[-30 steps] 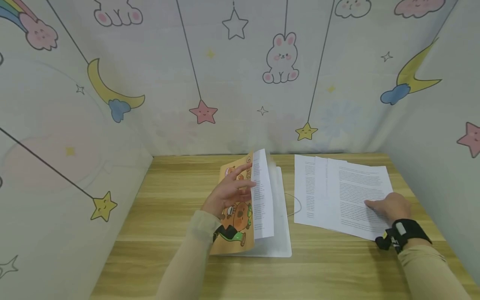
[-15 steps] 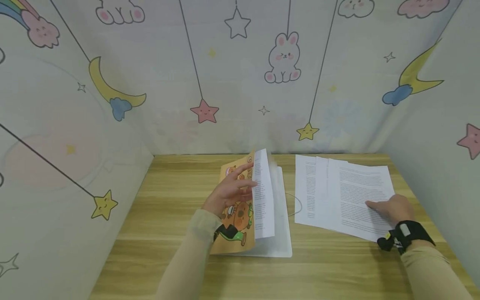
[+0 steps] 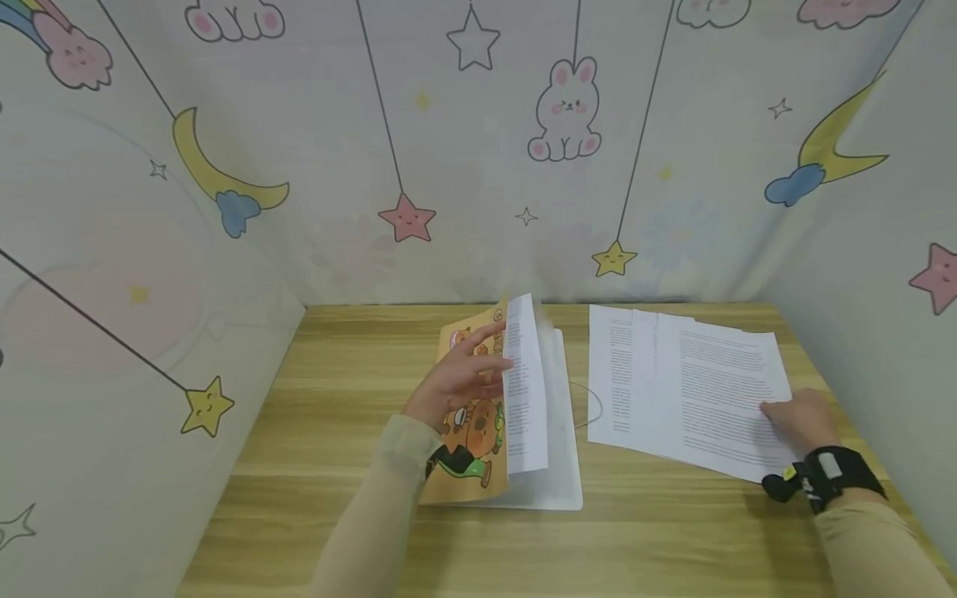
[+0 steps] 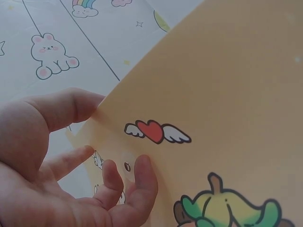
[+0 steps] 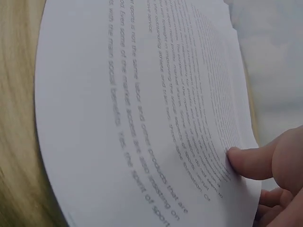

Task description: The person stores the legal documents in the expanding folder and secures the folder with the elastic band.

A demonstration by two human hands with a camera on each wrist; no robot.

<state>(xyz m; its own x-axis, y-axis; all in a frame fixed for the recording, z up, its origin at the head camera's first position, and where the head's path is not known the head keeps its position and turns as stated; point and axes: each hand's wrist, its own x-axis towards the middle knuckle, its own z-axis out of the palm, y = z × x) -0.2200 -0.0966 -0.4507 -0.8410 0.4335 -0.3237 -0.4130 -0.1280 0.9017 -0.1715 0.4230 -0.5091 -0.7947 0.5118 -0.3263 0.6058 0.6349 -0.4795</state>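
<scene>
A tan folder (image 3: 463, 490) with a cartoon animal print stands partly open at the table's middle. My left hand (image 3: 459, 382) holds its raised cover; in the left wrist view the thumb goes over the edge of the cover (image 4: 227, 85) while fingertips touch the printed side. Inside the folder a printed sheet (image 3: 527, 399) stands tilted. To the right lie several overlapping printed sheets (image 3: 635, 390). My right hand (image 3: 807, 419) grips the right edge of the top sheet (image 5: 85, 142), its thumb on the print and its other fingers curled at the edge, partly hidden.
A thin elastic loop (image 3: 601, 407) sticks out from the folder's right side toward the sheets. The wooden table (image 3: 336, 374) meets patterned cloth walls (image 3: 493, 166) at the back and both sides.
My right hand has slid a little to the right, toward the edge of the top sheet. The left hand and the folder have kept their place.
</scene>
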